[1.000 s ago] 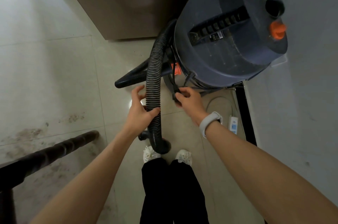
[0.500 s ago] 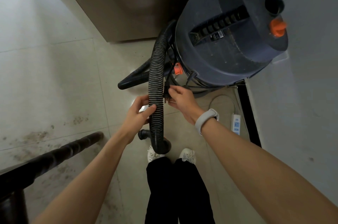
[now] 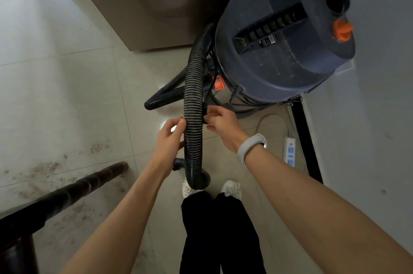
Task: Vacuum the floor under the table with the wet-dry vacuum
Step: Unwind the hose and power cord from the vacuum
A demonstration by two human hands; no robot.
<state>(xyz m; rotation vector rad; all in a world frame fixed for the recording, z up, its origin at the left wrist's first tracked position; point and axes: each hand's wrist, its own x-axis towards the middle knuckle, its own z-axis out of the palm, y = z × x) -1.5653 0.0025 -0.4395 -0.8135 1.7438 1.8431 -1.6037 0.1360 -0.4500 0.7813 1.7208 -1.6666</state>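
Note:
The dark blue wet-dry vacuum (image 3: 283,50) with orange knobs stands on the tiled floor at the upper right. Its black ribbed hose (image 3: 194,103) loops down from the drum toward my feet. My left hand (image 3: 169,139) holds the hose from the left, fingers curled round it. My right hand (image 3: 220,125) pinches a small black plug or clip on a thin black cord (image 3: 204,110) right beside the hose. A second stretch of hose (image 3: 165,97) lies on the floor behind.
A dark wooden table leg (image 3: 67,193) slants in at the lower left above dirty floor patches (image 3: 44,168). A white power strip (image 3: 290,154) lies by the grey wall at right. A brown cabinet (image 3: 143,5) stands behind the vacuum.
My right hand has moved left with the black cord end, from beside the vacuum's base up against the hose. My left hand has kept its hold on the hose.

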